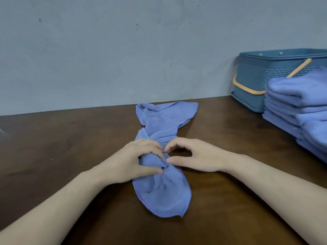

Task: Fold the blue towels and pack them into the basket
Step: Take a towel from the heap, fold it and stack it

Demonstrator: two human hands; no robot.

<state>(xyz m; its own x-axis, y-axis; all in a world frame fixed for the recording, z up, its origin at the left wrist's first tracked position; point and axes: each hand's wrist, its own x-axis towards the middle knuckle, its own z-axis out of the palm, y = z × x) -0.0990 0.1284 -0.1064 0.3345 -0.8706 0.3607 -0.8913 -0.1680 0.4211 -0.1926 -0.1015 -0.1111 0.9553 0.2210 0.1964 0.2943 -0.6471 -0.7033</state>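
Where the head view centres on the dark brown wooden table (53, 147), a soft blue microfibre towel (162, 193) lies bunched lengthwise, running from the lower middle of the frame up toward the wall. It is gathered into a narrow, creased waist at its middle and flares at both ends, with a stitched hem curving round the near end. The left hand (136, 160) rests on the waist from the left, its fingers (155, 150) curled over the gathered cloth and pinching it. The right hand (192, 159) meets it from the right, thumb and forefinger bent into a ring, their tips touching the cloth at the pinch. At the right edge of the frame stands a stack of folded blue towels (297, 110), flat and layered, with rounded folds facing left. Just behind the stack, against the rough grey wall (106, 50), sits a blue plastic basket (254, 75) with a woven texture and a tan handle (247, 90).
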